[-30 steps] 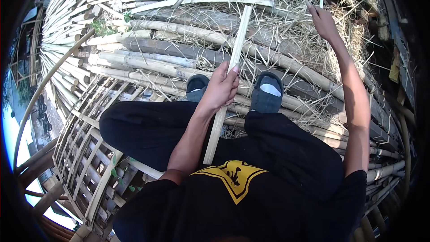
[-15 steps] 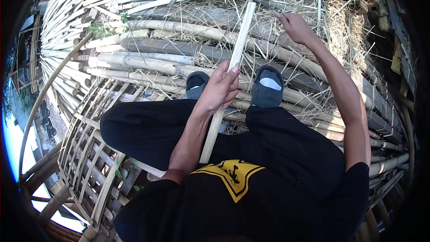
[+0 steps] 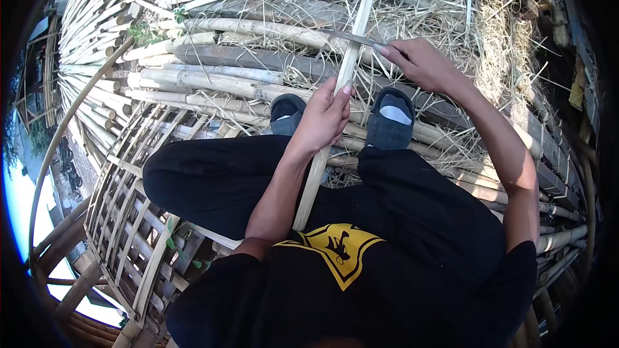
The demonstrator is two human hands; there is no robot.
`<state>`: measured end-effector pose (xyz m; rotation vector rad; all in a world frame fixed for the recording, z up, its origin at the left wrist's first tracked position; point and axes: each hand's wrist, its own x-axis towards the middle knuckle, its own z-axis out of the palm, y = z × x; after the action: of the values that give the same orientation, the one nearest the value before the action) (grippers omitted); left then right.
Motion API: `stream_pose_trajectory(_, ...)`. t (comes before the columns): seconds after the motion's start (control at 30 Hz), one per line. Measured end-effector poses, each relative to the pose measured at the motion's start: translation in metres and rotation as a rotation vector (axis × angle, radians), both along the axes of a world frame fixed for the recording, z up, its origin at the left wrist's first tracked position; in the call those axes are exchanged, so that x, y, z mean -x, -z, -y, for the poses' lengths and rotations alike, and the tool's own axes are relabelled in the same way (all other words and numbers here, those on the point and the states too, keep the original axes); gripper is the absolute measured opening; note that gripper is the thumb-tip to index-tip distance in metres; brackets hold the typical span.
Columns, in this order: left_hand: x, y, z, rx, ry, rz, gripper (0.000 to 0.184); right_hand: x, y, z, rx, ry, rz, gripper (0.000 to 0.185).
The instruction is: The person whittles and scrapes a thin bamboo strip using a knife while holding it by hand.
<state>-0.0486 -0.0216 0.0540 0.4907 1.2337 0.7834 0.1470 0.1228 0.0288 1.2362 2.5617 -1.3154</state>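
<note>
My left hand (image 3: 325, 116) is closed round the middle of a pale split bamboo strip (image 3: 349, 64). The strip slants from my lap up and away, its lower end against my dark shirt. In my right hand (image 3: 419, 63) is a knife (image 3: 353, 37), its handle mostly hidden by my fingers. The thin blade lies across the upper part of the strip, pointing left, and appears to touch it. Below the hands are my two feet in dark slippers (image 3: 391, 125), resting on the bamboo.
Bamboo poles (image 3: 213, 93) lie side by side under and ahead of me. Thin shavings (image 3: 445, 19) are scattered over them, thickest at the upper right. A woven bamboo lattice (image 3: 138, 219) stands at my left, with a curved pole (image 3: 71, 113) beyond it.
The knife has come down along the bamboo strip, from its far tip toward my left hand. My right hand has moved nearer to me, while the left keeps its hold.
</note>
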Motion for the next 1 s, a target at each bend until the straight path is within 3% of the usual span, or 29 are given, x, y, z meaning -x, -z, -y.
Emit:
stream_pose_trajectory(0.2, -0.002, -0.003, -0.002, -0.012, 0.027, -0.143, 0.019, 0.011, 0.01, 0.008, -0.101, -0.072, -0.018, 0.052)
stream_pose_trajectory(0.33, -0.004, 0.001, -0.004, -0.015, 0.009, -0.147, 0.019, 0.002, 0.02, -0.007, -0.305, -0.14, 0.002, 0.053)
stream_pose_trajectory(0.4, 0.001, -0.006, 0.002, 0.01, 0.012, -0.121, 0.019, -0.003, 0.038, -0.03, -0.344, -0.011, 0.118, 0.054)
stream_pose_trajectory(0.5, 0.008, -0.018, 0.006, 0.002, 0.009, -0.076, 0.02, -0.102, 0.06, -0.121, -0.215, 0.36, 0.488, 0.067)
stream_pose_trajectory(0.53, 0.011, -0.021, 0.009, -0.017, -0.014, -0.041, 0.02, -0.14, 0.059, -0.139, -0.332, 0.35, 0.466, 0.068)
stream_pose_trajectory(0.6, 0.014, -0.014, -0.001, -0.008, -0.049, -0.059, 0.021, -0.156, 0.033, -0.13, -0.422, 0.63, 0.192, 0.068)
stream_pose_trajectory(0.7, 0.002, -0.009, -0.002, -0.012, 0.022, -0.044, 0.019, -0.138, 0.024, -0.103, -0.208, 0.73, 0.002, 0.061)
stream_pose_trajectory(0.9, 0.0, 0.011, 0.002, -0.087, 0.126, -0.392, 0.02, -0.02, 0.007, -0.008, -0.018, 0.117, 0.088, 0.06)
stream_pose_trajectory(0.93, -0.002, 0.014, 0.003, -0.145, 0.158, -0.479, 0.021, -0.01, 0.006, 0.001, -0.015, 0.119, 0.084, 0.06)
stream_pose_trajectory(1.0, -0.003, 0.021, 0.006, -0.188, 0.182, -0.521, 0.015, 0.004, 0.01, 0.013, -0.024, -0.025, 0.006, 0.048)
